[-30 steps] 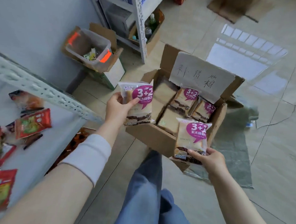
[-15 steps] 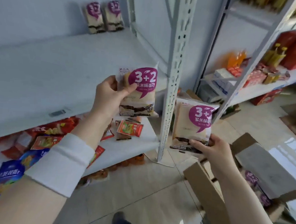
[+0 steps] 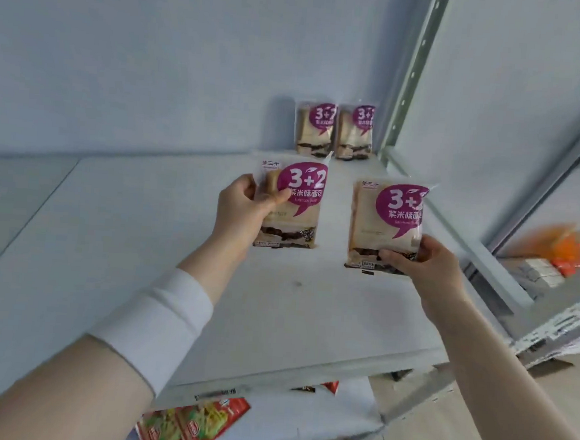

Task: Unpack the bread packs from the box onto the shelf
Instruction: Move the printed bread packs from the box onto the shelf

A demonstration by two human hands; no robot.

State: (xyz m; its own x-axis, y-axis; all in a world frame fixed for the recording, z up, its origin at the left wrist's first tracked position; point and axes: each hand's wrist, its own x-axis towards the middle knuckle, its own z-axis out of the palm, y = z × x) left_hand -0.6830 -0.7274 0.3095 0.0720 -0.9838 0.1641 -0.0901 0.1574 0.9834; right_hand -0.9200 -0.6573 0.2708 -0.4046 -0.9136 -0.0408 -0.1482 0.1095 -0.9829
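My left hand (image 3: 244,209) grips a bread pack (image 3: 291,204) with a purple "3+2" label by its left edge, held upright over the white shelf (image 3: 135,250). My right hand (image 3: 423,260) holds a second bread pack (image 3: 386,223) by its bottom edge, also above the shelf and to the right of the first. Two more bread packs (image 3: 334,130) stand side by side against the back wall at the shelf's far right corner. The box is out of view.
A grey perforated upright (image 3: 412,70) and a diagonal brace (image 3: 537,199) bound the shelf on the right. Red snack packets (image 3: 195,423) lie on the lower shelf beneath. Orange and white goods (image 3: 554,255) sit on a neighbouring shelf at right.
The view has swung up from the box on the floor to the shelf. Both hands have carried their bread packs up and over the shelf surface.
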